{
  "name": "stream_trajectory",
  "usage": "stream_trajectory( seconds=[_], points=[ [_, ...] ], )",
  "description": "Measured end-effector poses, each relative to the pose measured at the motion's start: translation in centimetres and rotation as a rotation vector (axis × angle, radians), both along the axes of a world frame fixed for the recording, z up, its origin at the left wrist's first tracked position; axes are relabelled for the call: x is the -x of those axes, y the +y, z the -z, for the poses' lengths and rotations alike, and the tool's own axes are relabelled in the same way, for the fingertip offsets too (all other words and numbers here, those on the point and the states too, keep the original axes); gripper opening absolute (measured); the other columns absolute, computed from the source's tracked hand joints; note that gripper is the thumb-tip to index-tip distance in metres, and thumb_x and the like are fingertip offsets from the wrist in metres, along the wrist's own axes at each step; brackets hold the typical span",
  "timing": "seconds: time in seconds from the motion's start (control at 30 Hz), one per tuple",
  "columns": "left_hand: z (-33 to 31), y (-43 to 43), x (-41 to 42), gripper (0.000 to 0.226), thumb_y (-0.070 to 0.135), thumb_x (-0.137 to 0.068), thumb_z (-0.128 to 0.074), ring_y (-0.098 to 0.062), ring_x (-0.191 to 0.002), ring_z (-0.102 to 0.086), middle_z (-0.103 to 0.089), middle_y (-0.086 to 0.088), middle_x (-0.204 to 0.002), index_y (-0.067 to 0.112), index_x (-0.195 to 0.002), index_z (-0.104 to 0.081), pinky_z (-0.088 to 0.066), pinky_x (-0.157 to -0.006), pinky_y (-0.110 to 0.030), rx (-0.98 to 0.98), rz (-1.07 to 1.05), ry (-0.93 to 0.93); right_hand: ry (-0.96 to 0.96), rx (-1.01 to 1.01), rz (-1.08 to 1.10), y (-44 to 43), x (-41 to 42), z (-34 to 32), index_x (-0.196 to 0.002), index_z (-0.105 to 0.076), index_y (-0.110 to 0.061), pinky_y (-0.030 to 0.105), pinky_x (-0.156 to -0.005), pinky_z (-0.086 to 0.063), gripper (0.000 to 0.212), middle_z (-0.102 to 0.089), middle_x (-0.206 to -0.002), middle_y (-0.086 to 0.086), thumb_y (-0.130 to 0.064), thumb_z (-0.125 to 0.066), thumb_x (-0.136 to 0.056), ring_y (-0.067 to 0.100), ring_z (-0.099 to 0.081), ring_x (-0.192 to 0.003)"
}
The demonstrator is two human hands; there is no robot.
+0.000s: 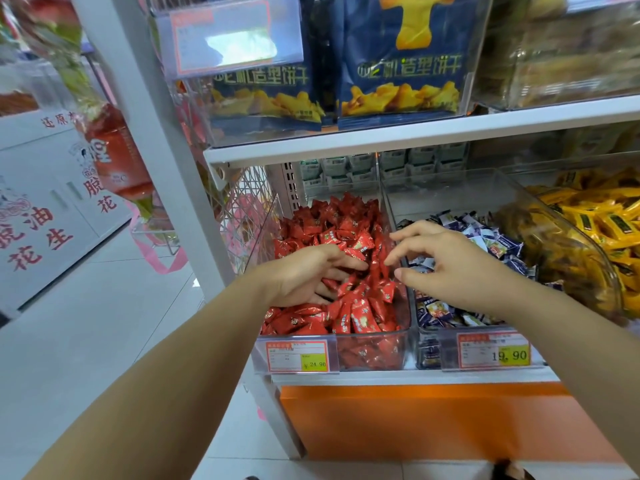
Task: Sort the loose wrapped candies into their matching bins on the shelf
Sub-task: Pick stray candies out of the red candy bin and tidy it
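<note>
We face a white shelf (pixel 381 150) whose lower level holds both grips. Far out to the left of the left grip (pixel 311 275) stands a pale carton (pixel 45 209) printed with red characters. Below both grips runs the orange base panel (pixel 433 420). Above them, on the upper board, a clear bin holds blue biscuit bags (pixel 398 64). To the right of the right grip (pixel 446 258), a curved clear flap (pixel 554 258) covers a heap of yellow candies (pixel 595 216). The red bin (pixel 367 355) lies under the left grip, piled with red candies (pixel 349 230). The left grip lies palm down on that pile, fingers splayed and partly sunk among the wrappers. We cannot tell whether it has hold of any. Under the right grip is the neighbouring bin (pixel 427 351) of blue-and-white candies (pixel 491 244). The right grip hovers above the clear divider (pixel 385 199) between the two bins, fingers spread and loosely bent, with nothing in them, and its fingertips reach over the red side, near the left grip's forefinger but apart from it. Behind both grips, at the back of the shelf, sit rows of green-and-white packs (pixel 363 168). Left of the left grip a red packet (pixel 114 157) hangs beside the shelf post. Nearer us than the grips, a price tag (pixel 298 356) fronts the red bin and a second tag (pixel 493 351) fronts the blue-and-white one.
</note>
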State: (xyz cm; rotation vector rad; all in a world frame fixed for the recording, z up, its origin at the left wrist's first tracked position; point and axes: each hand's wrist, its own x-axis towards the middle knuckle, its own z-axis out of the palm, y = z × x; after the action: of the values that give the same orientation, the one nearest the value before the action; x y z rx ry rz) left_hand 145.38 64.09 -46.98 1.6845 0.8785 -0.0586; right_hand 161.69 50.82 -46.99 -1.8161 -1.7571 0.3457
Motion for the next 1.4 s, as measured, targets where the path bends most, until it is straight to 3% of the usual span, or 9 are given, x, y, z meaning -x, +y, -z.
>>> stream_trajectory(
  seconds=[0.23,0.57,0.7,0.9,1.0,1.1,1.13,1.23,1.4],
  points=[
    [0.3,-0.6,0.1,0.04,0.027,-0.1,-0.024,-0.035,-0.123,-0.049,-0.052,-0.002,-0.132,0.028,-0.126,-0.055,-0.037,-0.106,-0.042,0.034,-0.05,-0.203,-0.007,-0.008,-0.005,0.0,-0.1,0.1,-0.094,-0.067,-0.032,0.018,-0.092,-0.026,0.013,-0.044,-0.122,-0.016,-0.022,-0.061,-0.087,-0.002,-0.043,-0.11],
    [-0.4,-1.6,0.3,0.036,0.021,-0.1,-0.028,-0.024,-0.112,-0.06,-0.051,0.001,-0.134,0.034,-0.128,-0.047,-0.036,-0.106,-0.043,-0.041,-0.034,-0.282,-0.017,-0.01,-0.006,0.1,-0.1,0.2,-0.093,-0.066,-0.034,0.019,-0.092,-0.027,0.013,-0.044,-0.123,-0.017,-0.024,-0.061,-0.087,-0.002,-0.042,-0.111],
    [-1.4,-0.7,2.2,0.028,0.017,-0.1,-0.036,-0.013,-0.103,-0.063,-0.062,0.007,-0.115,0.031,-0.11,-0.058,-0.049,-0.094,-0.033,-0.315,-0.048,-0.131,-0.004,-0.007,-0.017,0.1,0.0,0.1,-0.089,-0.064,-0.038,0.019,-0.09,-0.03,0.015,-0.044,-0.122,-0.016,-0.023,-0.062,-0.087,0.001,-0.047,-0.109],
    [-0.8,-1.4,3.5,0.032,0.018,-0.098,-0.043,0.011,-0.086,-0.053,-0.059,0.028,-0.101,0.036,-0.113,-0.066,-0.038,-0.079,-0.012,-0.448,0.394,0.388,-0.009,-0.021,-0.014,0.1,0.1,0.2,-0.091,-0.066,-0.033,0.02,-0.094,-0.028,0.014,-0.045,-0.122,-0.014,-0.021,-0.061,-0.087,-0.003,-0.041,-0.111],
    [-0.6,-1.7,2.2,0.038,0.014,-0.099,-0.038,-0.008,-0.103,-0.056,-0.054,0.01,-0.132,0.03,-0.127,-0.059,-0.042,-0.084,-0.019,-0.524,0.398,0.473,-0.003,-0.022,-0.009,0.1,0.2,0.3,-0.089,-0.065,-0.035,0.018,-0.091,-0.028,0.015,-0.045,-0.121,-0.014,-0.021,-0.061,-0.087,-0.001,-0.044,-0.11],
    [-0.5,-1.1,1.3,0.044,0.01,-0.099,-0.032,-0.011,-0.091,-0.057,-0.052,-0.003,-0.133,0.027,-0.132,-0.056,-0.04,-0.068,-0.013,-0.524,0.271,0.399,0.009,-0.025,-0.006,0.2,0.1,0.4,-0.089,-0.066,-0.035,0.01,-0.084,-0.029,0.015,-0.046,-0.12,-0.015,-0.021,-0.061,-0.086,0.002,-0.047,-0.11],
    [-0.4,-0.8,1.0,0.045,0.01,-0.098,-0.031,-0.01,-0.099,-0.056,-0.052,-0.003,-0.136,0.029,-0.131,-0.056,-0.04,-0.075,-0.011,-0.491,0.223,0.352,0.012,-0.026,-0.006,0.2,0.1,0.5,-0.089,-0.066,-0.035,0.011,-0.086,-0.029,0.015,-0.046,-0.12,-0.015,-0.021,-0.061,-0.086,0.001,-0.047,-0.111],
    [-0.1,0.1,0.5,0.043,0.016,-0.099,-0.03,-0.017,-0.125,-0.048,-0.046,0.001,-0.144,0.035,-0.125,-0.058,-0.044,-0.1,-0.035,-0.381,0.094,0.251,0.011,-0.026,-0.01,0.2,-0.1,0.5,-0.09,-0.067,-0.035,0.02,-0.094,-0.031,0.014,-0.046,-0.12,-0.016,-0.023,-0.061,-0.086,0.001,-0.046,-0.112],
    [-0.1,1.1,-0.1,0.04,0.023,-0.101,-0.028,-0.02,-0.132,-0.043,-0.046,0.004,-0.144,0.034,-0.128,-0.055,-0.04,-0.105,-0.044,-0.304,0.004,0.154,0.031,-0.027,-0.014,0.3,-0.1,0.6,-0.089,-0.066,-0.036,0.027,-0.099,-0.036,0.015,-0.045,-0.117,-0.017,-0.023,-0.061,-0.085,0.004,-0.047,-0.114]
  ],
)
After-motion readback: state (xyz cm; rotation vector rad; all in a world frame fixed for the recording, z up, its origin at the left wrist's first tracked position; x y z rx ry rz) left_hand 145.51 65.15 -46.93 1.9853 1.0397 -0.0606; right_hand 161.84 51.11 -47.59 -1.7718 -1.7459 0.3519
